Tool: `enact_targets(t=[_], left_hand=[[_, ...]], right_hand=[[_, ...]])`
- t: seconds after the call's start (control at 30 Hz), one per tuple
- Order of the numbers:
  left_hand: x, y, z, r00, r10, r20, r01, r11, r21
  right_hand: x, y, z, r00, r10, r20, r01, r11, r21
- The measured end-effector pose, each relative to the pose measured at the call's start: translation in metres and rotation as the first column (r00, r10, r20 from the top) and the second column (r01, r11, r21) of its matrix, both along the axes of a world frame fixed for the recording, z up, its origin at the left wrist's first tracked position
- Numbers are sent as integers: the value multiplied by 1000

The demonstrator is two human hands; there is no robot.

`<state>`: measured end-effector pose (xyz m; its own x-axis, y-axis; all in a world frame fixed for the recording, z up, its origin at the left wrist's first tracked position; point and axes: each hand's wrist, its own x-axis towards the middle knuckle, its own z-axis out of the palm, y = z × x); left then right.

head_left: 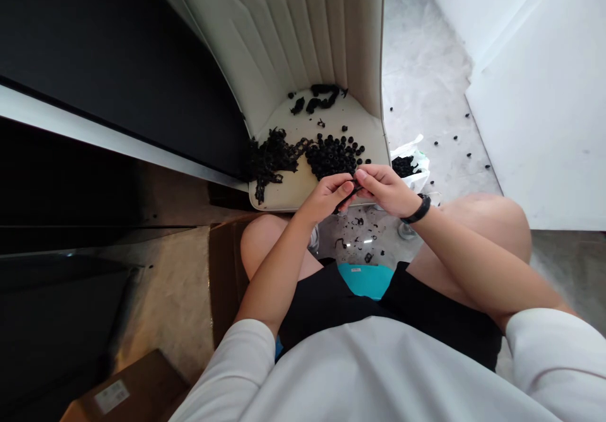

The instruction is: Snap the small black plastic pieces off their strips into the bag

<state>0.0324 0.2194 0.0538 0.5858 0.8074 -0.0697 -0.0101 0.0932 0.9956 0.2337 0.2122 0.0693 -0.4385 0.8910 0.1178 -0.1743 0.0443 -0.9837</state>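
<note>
Both hands meet over the front edge of a cream padded chair [298, 190]. My left hand [324, 198] is closed, thumb and fingers pinching a small dark rubbery piece [346, 199]. My right hand [384, 190], with a black band on the wrist, pinches the same piece from the other side; the fingers hide most of it. Just beyond the hands lies a heap of small black ring-like parts [332, 155]. Left of it is a tangle of black webbed scraps [273, 157]. Several black lumpy strips [326, 99] rest at the back of the seat.
A white plastic bag [423, 164] holding black parts stands right of the chair. Loose black bits [360, 221] litter the floor below and to the right. A teal surface [367, 278] shows between the legs. A cardboard box [127, 389] sits at lower left; a white panel [544, 106] is at right.
</note>
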Motion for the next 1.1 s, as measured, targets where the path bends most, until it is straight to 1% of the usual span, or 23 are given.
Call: enact_targets(t=[0.03,0.07,0.1,0.13,0.2,0.23,0.27,0.3,0.33,0.4,0.47,0.53,0.6,0.7,0.77,0.83,0.93,1.0,1.1], left_hand=[[-1,0,1,999,10,-38,-8,999,33],[-2,1,3,995,46,-84,-38,995,95],[-2,1,6,985,120,-127,-95,978,188],[-2,2,8,961,227,-158,-172,938,302],[-2,2,12,880,444,-168,-307,803,511],[-2,2,14,848,503,-167,-334,752,568],[-2,1,15,836,520,-177,-334,737,588],[-2,-1,15,844,498,-198,-311,756,576],[-1,-2,14,867,448,-219,-276,797,537],[0,-6,11,915,334,-229,-222,887,406],[3,-7,8,943,267,-196,-213,942,259],[5,-7,6,957,242,-158,-222,966,137],[5,-6,5,968,218,-124,-214,976,45],[4,-4,6,986,159,-43,-162,984,-80],[1,-4,8,994,109,28,-105,985,-137],[-3,-4,8,993,59,106,-40,985,-169],[-8,-6,7,981,-13,194,47,984,-171],[-9,-7,7,967,-65,246,97,988,-121],[-10,-8,8,946,-159,282,165,986,5]], right_hand=[[0,0,-1,1000,-4,5,4,1000,4],[0,0,-1,1000,-7,21,6,1000,19],[0,0,-2,999,-13,40,11,999,40],[0,0,-2,998,-21,60,18,998,59],[0,0,-4,995,-50,92,43,996,79],[0,0,-5,992,-68,105,60,995,81],[0,-1,-5,990,-86,116,77,994,82],[-1,-1,-6,987,-99,127,89,993,84],[-1,-1,-6,986,-104,133,93,992,87],[-2,-1,-6,985,-98,140,85,992,97],[-2,-1,-6,988,-72,133,59,994,97],[-2,-1,-8,993,-36,109,28,997,74],[-3,0,-12,998,-6,66,4,999,32],[-4,1,-16,999,-1,-39,-1,998,-62],[-5,1,-15,991,-22,-136,4,991,-133],[-6,0,-9,971,-31,-236,-14,982,-189],[-5,-3,3,933,1,-361,-96,965,-246],[-4,-4,8,904,-12,-428,-122,951,-284],[-4,-3,10,871,-80,-485,-97,939,-330]])
